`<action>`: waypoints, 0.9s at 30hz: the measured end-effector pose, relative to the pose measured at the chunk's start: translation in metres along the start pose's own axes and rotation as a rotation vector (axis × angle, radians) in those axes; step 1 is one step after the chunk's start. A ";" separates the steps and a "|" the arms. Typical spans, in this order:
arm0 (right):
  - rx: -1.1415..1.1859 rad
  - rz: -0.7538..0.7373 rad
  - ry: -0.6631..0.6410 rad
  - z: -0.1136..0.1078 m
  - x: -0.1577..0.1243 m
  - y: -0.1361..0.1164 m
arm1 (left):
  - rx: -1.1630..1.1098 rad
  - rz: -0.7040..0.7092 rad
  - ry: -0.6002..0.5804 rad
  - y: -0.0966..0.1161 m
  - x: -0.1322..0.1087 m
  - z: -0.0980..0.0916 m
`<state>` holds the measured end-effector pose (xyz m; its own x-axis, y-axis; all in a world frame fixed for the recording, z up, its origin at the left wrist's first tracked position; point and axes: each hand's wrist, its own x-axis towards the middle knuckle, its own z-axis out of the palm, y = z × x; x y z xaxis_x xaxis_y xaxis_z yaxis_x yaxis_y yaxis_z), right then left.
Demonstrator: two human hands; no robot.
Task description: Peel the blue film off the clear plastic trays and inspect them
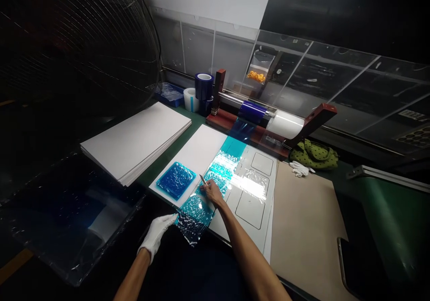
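My right hand [212, 191], bare, is shut on a small craft knife [202, 179], with the blade pointing up and left over a glossy teal-blue protective film [195, 216]. The film lies in a wrinkled strip across a white board [198, 146]. My left hand [156, 234], in a white glove, reaches the film's near corner, but I cannot tell whether it grips it. A cut square of darker blue film [176, 180] lies on the white board, left of the knife. The strip's far end runs onto a white template board [251, 202] with rounded-rectangle outlines.
A stack of white boards [134, 139] lies to the left. Behind stands a roller rack holding blue film [252, 112] and white film [285, 124], beside tape rolls [204, 86]. A tan board [304, 234] lies right; a clear plastic sheet [70, 220] lies left.
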<state>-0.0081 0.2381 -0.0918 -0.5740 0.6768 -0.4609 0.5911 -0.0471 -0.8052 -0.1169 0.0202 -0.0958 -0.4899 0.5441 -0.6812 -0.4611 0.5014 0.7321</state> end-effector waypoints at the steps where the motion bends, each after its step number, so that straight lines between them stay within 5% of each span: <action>1: 0.016 0.002 0.000 0.000 0.001 0.000 | 0.006 -0.016 0.015 -0.001 -0.004 -0.004; 5: 0.090 0.006 -0.012 0.000 0.002 0.001 | 0.005 -0.071 0.101 -0.003 -0.019 -0.032; 9: 0.178 -0.025 -0.059 -0.004 -0.003 0.000 | -0.068 -0.016 0.209 0.017 -0.016 -0.051; 17: 0.281 -0.141 0.036 -0.038 -0.034 0.016 | -0.172 0.194 0.335 0.076 0.048 -0.047; 27: 0.307 -0.078 0.232 -0.061 -0.074 0.052 | -0.102 0.238 0.309 0.090 0.078 -0.047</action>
<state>0.0996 0.2308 -0.0767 -0.4460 0.8336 -0.3258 0.3339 -0.1828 -0.9247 -0.2315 0.0763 -0.0836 -0.7841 0.4014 -0.4733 -0.3711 0.3081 0.8760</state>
